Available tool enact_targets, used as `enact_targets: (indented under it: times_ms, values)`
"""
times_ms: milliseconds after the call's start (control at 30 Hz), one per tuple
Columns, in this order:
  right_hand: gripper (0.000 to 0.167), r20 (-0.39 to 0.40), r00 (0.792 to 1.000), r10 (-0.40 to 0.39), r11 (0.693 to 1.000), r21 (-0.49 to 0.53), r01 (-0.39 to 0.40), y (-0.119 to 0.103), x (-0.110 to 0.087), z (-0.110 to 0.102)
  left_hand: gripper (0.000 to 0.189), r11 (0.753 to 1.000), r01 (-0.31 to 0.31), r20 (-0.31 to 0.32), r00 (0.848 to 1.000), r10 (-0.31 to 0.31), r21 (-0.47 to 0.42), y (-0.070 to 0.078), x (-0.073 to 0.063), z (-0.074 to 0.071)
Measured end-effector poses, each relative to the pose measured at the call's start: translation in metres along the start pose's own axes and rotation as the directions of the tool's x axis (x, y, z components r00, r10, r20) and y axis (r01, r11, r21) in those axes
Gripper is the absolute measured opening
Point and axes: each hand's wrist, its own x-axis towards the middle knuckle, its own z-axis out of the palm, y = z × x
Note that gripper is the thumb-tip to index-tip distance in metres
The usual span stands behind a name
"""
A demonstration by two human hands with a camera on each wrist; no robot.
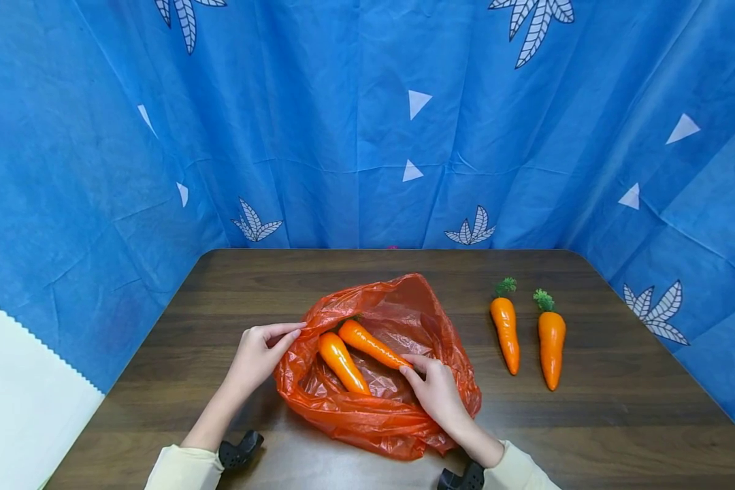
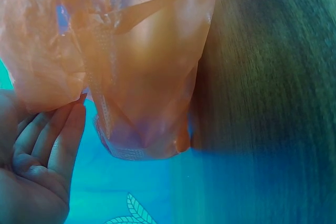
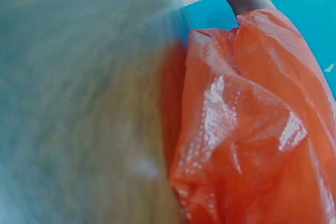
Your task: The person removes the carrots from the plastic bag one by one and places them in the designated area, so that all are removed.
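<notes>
A thin red plastic bag [image 1: 398,429] lies spread with its mouth facing up on the table. My left hand [image 1: 258,355] pinches the bag's left rim between thumb and fingers; the left wrist view shows that hand [image 2: 42,156] at the bag's edge. Inside the bag are two carrots with glossy orange skin. My right hand [image 1: 437,391] reaches over the near rim and pinches the tapered tip of the upper carrot [image 1: 367,341]. Beside it, the lower carrot [image 1: 343,364] slants toward the near rim. In the right wrist view the bag [image 3: 252,129] hides the right hand.
To the right of the bag, two more carrots, one slimmer [image 1: 505,333] and one thicker [image 1: 551,347], lie on the brown wooden table [image 1: 625,408] with green tops pointing away. A blue patterned curtain [image 1: 355,122] surrounds the table's back and sides.
</notes>
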Motion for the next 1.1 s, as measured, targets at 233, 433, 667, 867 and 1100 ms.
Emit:
enact_targets:
  times_ms: [233, 433, 667, 867, 1100]
  values:
    - [0.022, -0.045, 0.998, 0.038, 0.991, 0.132, -0.032, 0.003, 0.001, 0.0, 0.02, 1.0, 0.017, 0.002, 1.0, -0.017, -0.002, 0.002, -0.001, 0.0]
    - [0.025, -0.055, 0.995, 0.086, 0.973, 0.218, -0.072, 0.001, 0.002, -0.004, 0.02, 1.0, 0.008, -0.004, 1.0, -0.008, 0.005, 0.002, -0.001, 0.0]
    - [0.029, -0.021, 0.986, 0.167, 0.91, 0.388, -0.145, -0.003, 0.003, -0.01, 0.02, 1.0, -0.001, -0.007, 1.0, 0.001, -0.005, 0.002, -0.001, 0.0]
    - [0.028, -0.011, 0.971, 0.241, 0.874, 0.437, -0.212, -0.005, 0.004, -0.016, 0.019, 1.0, -0.007, -0.013, 1.0, 0.007, -0.01, 0.002, -0.002, 0.0]
    - [0.028, -0.025, 0.96, 0.279, 0.848, 0.475, -0.234, -0.008, 0.002, -0.025, 0.019, 1.0, -0.015, -0.013, 1.0, 0.015, -0.016, 0.001, -0.002, -0.001]
